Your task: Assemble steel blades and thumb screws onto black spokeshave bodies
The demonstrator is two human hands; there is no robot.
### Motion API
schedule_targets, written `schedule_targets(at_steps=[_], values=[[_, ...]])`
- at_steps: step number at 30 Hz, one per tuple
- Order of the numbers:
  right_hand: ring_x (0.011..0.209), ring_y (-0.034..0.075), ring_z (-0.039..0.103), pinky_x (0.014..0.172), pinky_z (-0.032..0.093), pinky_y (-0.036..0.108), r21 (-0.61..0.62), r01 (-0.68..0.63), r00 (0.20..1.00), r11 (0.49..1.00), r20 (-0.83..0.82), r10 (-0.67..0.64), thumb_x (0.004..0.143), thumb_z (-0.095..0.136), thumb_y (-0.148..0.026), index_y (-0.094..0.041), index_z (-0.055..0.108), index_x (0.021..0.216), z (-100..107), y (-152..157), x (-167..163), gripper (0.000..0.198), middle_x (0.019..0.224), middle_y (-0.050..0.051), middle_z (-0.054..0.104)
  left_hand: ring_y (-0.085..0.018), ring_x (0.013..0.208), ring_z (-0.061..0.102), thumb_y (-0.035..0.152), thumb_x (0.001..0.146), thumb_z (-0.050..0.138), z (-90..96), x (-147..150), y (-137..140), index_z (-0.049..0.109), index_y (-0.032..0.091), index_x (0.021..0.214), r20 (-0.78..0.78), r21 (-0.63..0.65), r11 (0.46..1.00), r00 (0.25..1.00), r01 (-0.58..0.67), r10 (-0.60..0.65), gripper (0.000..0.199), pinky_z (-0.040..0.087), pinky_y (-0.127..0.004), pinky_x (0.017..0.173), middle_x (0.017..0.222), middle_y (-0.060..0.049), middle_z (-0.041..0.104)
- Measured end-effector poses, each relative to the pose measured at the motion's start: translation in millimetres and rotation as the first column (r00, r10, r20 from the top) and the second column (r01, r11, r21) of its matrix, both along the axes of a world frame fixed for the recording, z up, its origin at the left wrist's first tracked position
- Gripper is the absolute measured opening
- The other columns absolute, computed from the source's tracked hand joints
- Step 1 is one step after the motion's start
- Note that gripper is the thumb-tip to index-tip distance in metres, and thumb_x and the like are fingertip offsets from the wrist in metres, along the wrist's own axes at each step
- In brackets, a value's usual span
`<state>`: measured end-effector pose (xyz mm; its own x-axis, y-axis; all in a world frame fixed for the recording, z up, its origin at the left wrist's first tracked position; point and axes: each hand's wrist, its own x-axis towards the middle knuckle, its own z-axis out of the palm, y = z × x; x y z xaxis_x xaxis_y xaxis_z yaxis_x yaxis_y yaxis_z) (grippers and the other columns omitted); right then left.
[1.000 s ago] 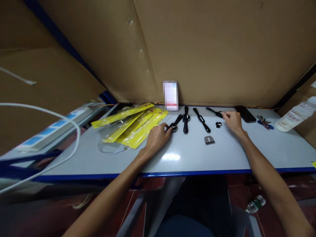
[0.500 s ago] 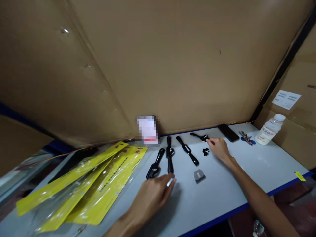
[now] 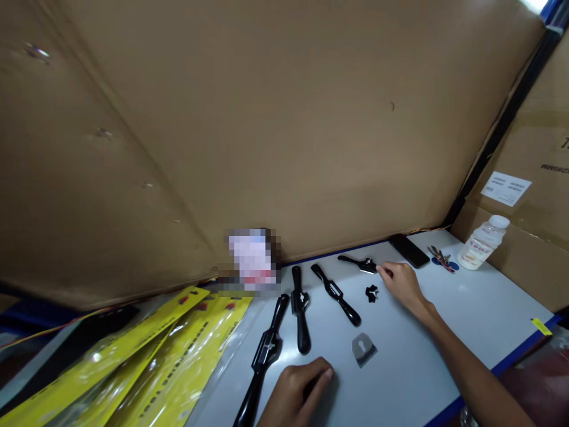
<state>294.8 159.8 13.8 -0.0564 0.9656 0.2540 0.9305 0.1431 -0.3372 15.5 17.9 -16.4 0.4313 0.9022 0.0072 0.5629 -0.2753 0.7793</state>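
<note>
My right hand [image 3: 402, 286] pinches the near end of a black spokeshave [image 3: 367, 265] lying at the back of the table. Lower in view, my left hand [image 3: 300, 391] rests with curled fingers and nothing visible in them, just below another spokeshave's handle [image 3: 303, 338]. To its left lies a further assembled spokeshave [image 3: 267, 350]. A spokeshave body [image 3: 334, 290] with an open slot lies in the middle. Close to my right hand is a small black clamp piece with a screw [image 3: 371, 293]. A grey notched blade [image 3: 363, 350] lies flat nearer me.
Yellow-backed clear packages [image 3: 191, 362] overlap on the left. Toward the back right are a black phone [image 3: 409, 251], keys [image 3: 441, 258] and a white bottle [image 3: 483, 243]. A blurred pale item [image 3: 252, 258] leans against the cardboard wall [image 3: 284, 130].
My left hand has come away from the middle spokeshave's handle end and sits lower. My right hand stays at its spokeshave. The view has shifted, showing more of the leftmost spokeshave.
</note>
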Motion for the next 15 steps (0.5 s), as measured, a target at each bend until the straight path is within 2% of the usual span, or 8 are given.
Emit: schedule_targets(at_steps=[4, 13, 15], values=[[0.062, 0.020, 0.061, 0.059, 0.028, 0.029, -0.020, -0.022, 1.000, 1.000, 0.008, 0.022, 0.098, 0.050, -0.037, -0.022, 0.067, 0.069, -4.2, 1.0, 0.1, 0.037, 0.067, 0.005, 0.071, -0.017, 0.058, 0.052, 0.053, 0.098, 0.041, -0.1, -0.9, 4.7, 0.065, 0.019, 0.071, 0.098, -0.092, 0.992, 0.991, -0.085, 0.094, 0.050, 0.036, -0.027, 0.057, 0.060, -0.002, 0.057], [0.062, 0.018, 0.060, 0.061, 0.033, 0.028, -0.015, -0.041, 0.999, 0.999, 0.026, 0.041, 0.100, 0.051, -0.036, -0.023, 0.067, 0.069, -10.5, 0.9, -3.4, 0.037, 0.066, 0.003, 0.069, -0.017, 0.058, 0.048, 0.057, 0.094, 0.044, 5.7, 3.2, 7.2, 0.066, 0.018, 0.069, 0.143, -0.122, 0.986, 0.981, -0.112, 0.129, 0.051, 0.034, -0.027, 0.057, 0.059, -0.002, 0.055], [0.068, 0.020, 0.062, 0.064, 0.036, 0.029, 0.004, -0.018, 0.999, 1.000, 0.033, 0.018, 0.101, 0.048, -0.036, -0.023, 0.070, 0.075, -9.7, 2.0, -1.3, 0.036, 0.073, 0.005, 0.071, -0.017, 0.058, 0.047, 0.059, 0.093, 0.044, 9.1, 4.1, 8.1, 0.064, 0.019, 0.068, 0.150, -0.141, 0.982, 0.978, -0.124, 0.145, 0.052, 0.034, -0.027, 0.058, 0.058, -0.001, 0.053]])
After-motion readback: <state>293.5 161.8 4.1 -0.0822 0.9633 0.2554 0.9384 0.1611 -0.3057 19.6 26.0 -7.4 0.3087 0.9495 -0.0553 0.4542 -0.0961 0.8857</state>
